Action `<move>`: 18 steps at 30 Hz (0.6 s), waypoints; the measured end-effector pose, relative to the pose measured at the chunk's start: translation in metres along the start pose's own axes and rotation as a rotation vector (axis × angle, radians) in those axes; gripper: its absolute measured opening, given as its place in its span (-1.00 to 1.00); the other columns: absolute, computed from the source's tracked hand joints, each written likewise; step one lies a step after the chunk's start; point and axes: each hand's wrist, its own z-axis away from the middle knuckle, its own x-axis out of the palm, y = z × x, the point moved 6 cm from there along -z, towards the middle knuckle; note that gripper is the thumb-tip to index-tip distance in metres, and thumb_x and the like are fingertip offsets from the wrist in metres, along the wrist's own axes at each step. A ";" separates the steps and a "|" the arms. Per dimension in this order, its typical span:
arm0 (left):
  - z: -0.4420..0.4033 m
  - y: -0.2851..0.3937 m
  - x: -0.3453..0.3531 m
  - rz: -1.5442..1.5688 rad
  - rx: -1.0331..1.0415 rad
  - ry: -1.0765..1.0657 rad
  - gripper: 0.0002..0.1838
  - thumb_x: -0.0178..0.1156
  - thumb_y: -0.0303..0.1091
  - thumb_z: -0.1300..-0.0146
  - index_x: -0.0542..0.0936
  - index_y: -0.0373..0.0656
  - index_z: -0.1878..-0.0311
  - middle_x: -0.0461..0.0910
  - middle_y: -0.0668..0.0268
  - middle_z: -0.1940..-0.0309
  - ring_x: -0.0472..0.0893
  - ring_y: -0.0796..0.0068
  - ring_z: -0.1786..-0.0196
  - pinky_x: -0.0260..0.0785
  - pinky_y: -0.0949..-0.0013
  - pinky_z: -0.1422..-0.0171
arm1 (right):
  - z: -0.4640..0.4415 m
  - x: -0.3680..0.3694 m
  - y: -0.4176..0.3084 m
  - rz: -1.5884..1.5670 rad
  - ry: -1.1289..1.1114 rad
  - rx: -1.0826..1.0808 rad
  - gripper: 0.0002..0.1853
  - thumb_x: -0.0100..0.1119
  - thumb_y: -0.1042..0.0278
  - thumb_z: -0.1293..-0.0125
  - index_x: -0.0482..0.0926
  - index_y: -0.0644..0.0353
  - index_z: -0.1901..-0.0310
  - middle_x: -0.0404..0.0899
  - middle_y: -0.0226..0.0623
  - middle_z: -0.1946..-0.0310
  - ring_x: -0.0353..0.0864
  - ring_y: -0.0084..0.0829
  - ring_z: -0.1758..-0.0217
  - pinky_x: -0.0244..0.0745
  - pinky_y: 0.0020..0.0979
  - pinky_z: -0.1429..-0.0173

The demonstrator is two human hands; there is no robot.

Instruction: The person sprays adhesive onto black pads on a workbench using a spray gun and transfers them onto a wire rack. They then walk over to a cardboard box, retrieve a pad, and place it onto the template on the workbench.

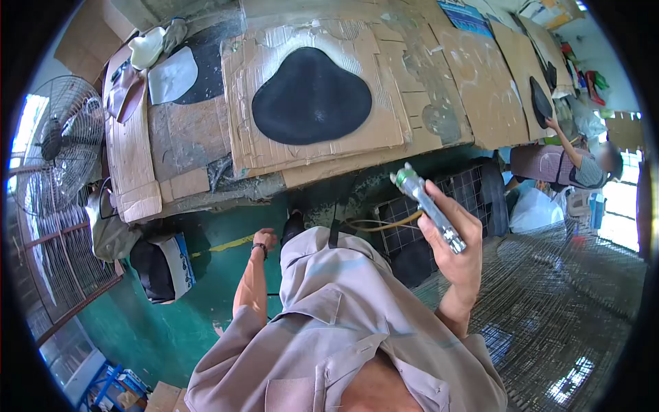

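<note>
My right hand (pixel 454 237) is wrapped round a metal spray gun (pixel 431 209) with a green ring near its nozzle. The gun is raised in front of the table, its nozzle tilted up toward the table's edge. A yellowish hose (pixel 384 225) runs near it. On the cardboard lies a black, seat-shaped pad (pixel 312 96) with a rounded point at the back, apart from both hands. My left hand (pixel 265 239) hangs low beside my body, loosely open, with nothing visible in it and a dark bracelet at the wrist.
Layered cardboard (pixel 384 127) covers the worktable, with whitish residue behind the pad. A standing fan (pixel 58 137) is at the left, above a box (pixel 171 268) on the green floor. Wire racks (pixel 549 295) fill the right. Another person (pixel 583 161) holds a black piece (pixel 540 103) there.
</note>
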 end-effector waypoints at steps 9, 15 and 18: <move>0.032 0.062 0.022 -0.149 0.114 0.017 -0.52 0.01 -0.52 -0.33 0.68 -0.03 -0.26 0.82 0.25 0.15 0.77 0.40 0.20 0.61 0.18 0.17 | 0.002 0.003 0.006 -0.020 0.012 0.002 -0.37 0.42 0.66 -0.22 0.59 0.24 -0.37 0.75 -0.02 0.12 0.81 -0.16 0.16 0.68 -0.27 0.10; 0.049 0.054 0.023 -0.171 0.099 0.013 -0.53 0.03 -0.49 -0.34 0.67 -0.05 -0.28 0.83 0.23 0.08 0.79 0.42 0.09 0.64 0.24 0.19 | 0.011 -0.009 0.015 0.006 -0.024 0.037 -0.40 0.41 0.66 -0.23 0.60 0.26 -0.36 0.75 -0.04 0.13 0.81 -0.17 0.17 0.68 -0.29 0.09; 0.048 0.045 0.018 -0.162 0.060 0.023 -0.52 0.03 -0.53 -0.32 0.69 -0.05 -0.26 0.83 0.25 0.08 0.79 0.40 0.08 0.63 0.25 0.17 | 0.018 -0.011 0.015 0.062 -0.140 0.036 -0.36 0.42 0.69 -0.20 0.60 0.24 -0.37 0.75 -0.04 0.14 0.81 -0.18 0.20 0.69 -0.29 0.11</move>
